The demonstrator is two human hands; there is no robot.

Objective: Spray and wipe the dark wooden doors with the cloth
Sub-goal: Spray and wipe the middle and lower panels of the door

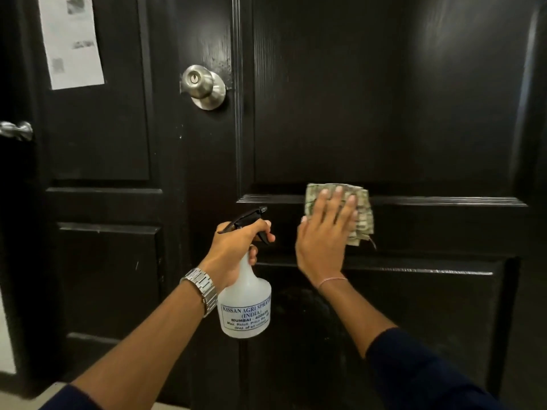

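Right dark wooden door point(384, 113): cloth point(362, 214) sits on its horizontal moulding, pressed flat by the right hand point(325, 232), fingers spread. Left door point(118, 202) (round metal knob point(204, 85)). Left hand point(236, 250) is clamped around the spray bottle point(245, 303) neck.
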